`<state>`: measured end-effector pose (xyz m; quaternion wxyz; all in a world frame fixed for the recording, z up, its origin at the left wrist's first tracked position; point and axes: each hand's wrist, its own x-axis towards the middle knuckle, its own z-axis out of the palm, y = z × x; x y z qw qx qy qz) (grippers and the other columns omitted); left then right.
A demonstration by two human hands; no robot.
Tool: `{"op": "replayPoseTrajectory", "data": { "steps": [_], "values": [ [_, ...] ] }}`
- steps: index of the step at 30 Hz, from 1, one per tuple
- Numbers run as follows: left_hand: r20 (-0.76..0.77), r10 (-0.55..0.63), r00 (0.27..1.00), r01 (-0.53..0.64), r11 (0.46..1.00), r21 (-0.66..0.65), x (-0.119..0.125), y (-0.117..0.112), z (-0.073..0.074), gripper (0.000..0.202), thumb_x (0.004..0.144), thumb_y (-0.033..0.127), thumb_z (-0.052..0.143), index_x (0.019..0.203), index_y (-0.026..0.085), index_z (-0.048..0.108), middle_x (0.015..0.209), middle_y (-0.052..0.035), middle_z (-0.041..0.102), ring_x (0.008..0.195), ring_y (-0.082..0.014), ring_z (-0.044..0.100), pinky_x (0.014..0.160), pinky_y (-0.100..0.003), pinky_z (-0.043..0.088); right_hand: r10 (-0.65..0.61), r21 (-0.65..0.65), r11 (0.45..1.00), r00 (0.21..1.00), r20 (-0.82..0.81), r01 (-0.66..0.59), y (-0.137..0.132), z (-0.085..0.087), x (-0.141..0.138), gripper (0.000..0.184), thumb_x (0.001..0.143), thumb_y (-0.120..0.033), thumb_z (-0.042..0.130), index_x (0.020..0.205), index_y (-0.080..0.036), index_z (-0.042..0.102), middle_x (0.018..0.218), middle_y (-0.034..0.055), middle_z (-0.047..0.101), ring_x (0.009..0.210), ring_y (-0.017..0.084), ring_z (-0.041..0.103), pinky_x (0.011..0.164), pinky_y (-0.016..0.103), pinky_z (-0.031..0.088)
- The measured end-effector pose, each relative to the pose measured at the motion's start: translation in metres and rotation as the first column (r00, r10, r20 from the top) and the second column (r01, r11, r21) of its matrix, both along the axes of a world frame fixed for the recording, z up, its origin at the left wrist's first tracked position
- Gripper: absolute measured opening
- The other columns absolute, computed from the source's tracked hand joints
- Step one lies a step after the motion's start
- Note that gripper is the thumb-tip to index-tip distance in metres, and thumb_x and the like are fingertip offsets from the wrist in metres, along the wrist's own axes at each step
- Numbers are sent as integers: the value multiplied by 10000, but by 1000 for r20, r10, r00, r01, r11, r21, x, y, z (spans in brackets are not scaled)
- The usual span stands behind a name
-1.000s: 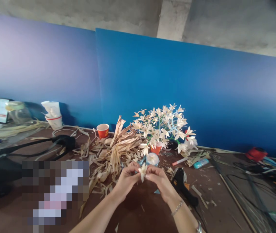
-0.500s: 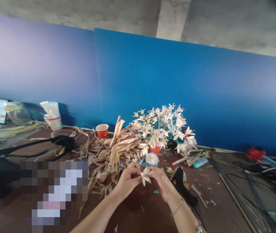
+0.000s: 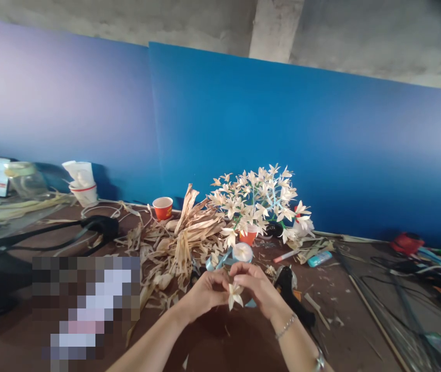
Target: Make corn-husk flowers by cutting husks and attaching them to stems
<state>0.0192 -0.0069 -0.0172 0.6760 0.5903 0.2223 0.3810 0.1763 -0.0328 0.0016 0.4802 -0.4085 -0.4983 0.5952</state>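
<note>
Low over the table's near middle, a cream-white artificial flower (image 3: 235,296) with pointed petals faces me, its petals hanging downward. My left hand (image 3: 208,292) pinches it from the left, thumb and curled fingers closed at its base. From the right, my right hand (image 3: 258,290) has its bent fingers and thumb closed at the flower's upper edge; the stem end is hidden behind the fingers. Just beyond my hands sits a white-topped round container (image 3: 242,252) beside a light blue ribbon or tape (image 3: 216,260). A bunch of similar flowers (image 3: 261,199) stands in a red paper cup (image 3: 247,236).
Dried husks (image 3: 184,243) spread left of centre, near another red paper cup (image 3: 162,208). A black glue gun (image 3: 293,299) lies right of my right hand. Further right are a light blue bottle (image 3: 319,259), cables and thin rods. A black strap (image 3: 100,227) lies left. A blue panel (image 3: 243,124) stands behind.
The flower and both hands have come slightly lower, nearer to me. My right fingers have shifted up and curl more over the flower's top.
</note>
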Motion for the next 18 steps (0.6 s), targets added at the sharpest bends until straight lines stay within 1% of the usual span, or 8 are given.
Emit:
{"op": "replayPoseTrajectory", "data": {
  "steps": [2, 4, 5, 7, 10, 12, 16, 18],
  "values": [
    [-23, -24, 999, 24, 1000, -12, 0, 0, 0, 110, 553, 220, 747, 563, 150, 663, 712, -16, 542, 624, -121, 503, 583, -242, 403, 27, 50, 998, 1000, -13, -26, -2, 5, 4, 120, 669, -211, 568, 749, -166, 646, 845, 20, 558, 732, 130, 518, 671, 238, 386],
    [-73, -44, 996, 47, 998, 48, 0, 1, 0, 87, 549, 194, 739, 546, 145, 667, 684, -21, 555, 624, -127, 504, 573, -237, 395, 62, 102, 993, 997, 40, -65, -5, 12, 7, 101, 654, -210, 588, 701, -157, 660, 963, 41, 540, 887, 168, 517, 748, 258, 387],
    [-102, -51, 993, 60, 994, 88, 0, 1, 0, 74, 550, 180, 731, 535, 144, 668, 650, -18, 556, 616, -127, 499, 569, -234, 389, 86, 106, 990, 993, 81, -95, -6, 14, 8, 82, 644, -203, 604, 677, -156, 663, 992, 46, 532, 939, 182, 505, 767, 264, 387],
    [-166, -72, 984, 98, 983, 154, -2, 2, 1, 67, 570, 162, 706, 518, 143, 668, 567, -6, 543, 569, -116, 478, 550, -229, 372, 133, 81, 986, 978, 161, -147, -8, 18, 9, 48, 628, -192, 630, 646, -160, 661, 1006, 49, 526, 958, 194, 504, 750, 269, 403],
    [-238, -100, 966, 148, 971, 190, -3, 1, 1, 81, 594, 179, 681, 522, 144, 670, 503, 7, 527, 502, -102, 446, 510, -227, 348, 162, 43, 983, 956, 243, -178, -9, 18, 7, 30, 604, -186, 645, 594, -158, 648, 1010, 48, 517, 885, 184, 524, 671, 259, 426],
    [-238, -107, 965, 159, 964, 213, -4, 1, 1, 69, 573, 185, 695, 524, 145, 668, 540, 0, 547, 541, -117, 469, 526, -227, 360, 140, 58, 985, 950, 277, -162, -9, 15, 3, 30, 598, -177, 640, 577, -157, 641, 1001, 45, 516, 874, 178, 522, 670, 256, 428],
    [-230, -104, 967, 161, 956, 245, -3, 0, 3, 60, 547, 180, 709, 536, 142, 665, 609, -9, 555, 613, -130, 489, 555, -221, 372, -3, 130, 990, 922, 386, -51, -6, 9, -3, 41, 612, -155, 625, 572, -153, 632, 1032, 44, 509, 822, 157, 527, 673, 255, 429],
    [-232, -44, 972, 100, 966, 237, -3, 1, 4, 72, 561, 191, 697, 529, 141, 657, 617, -9, 554, 599, -122, 488, 553, -220, 374, -89, 174, 985, 904, 418, 16, -4, 9, -4, 64, 665, -182, 595, 627, -156, 640, 1045, 54, 511, 771, 149, 536, 647, 264, 434]
  ]
}}
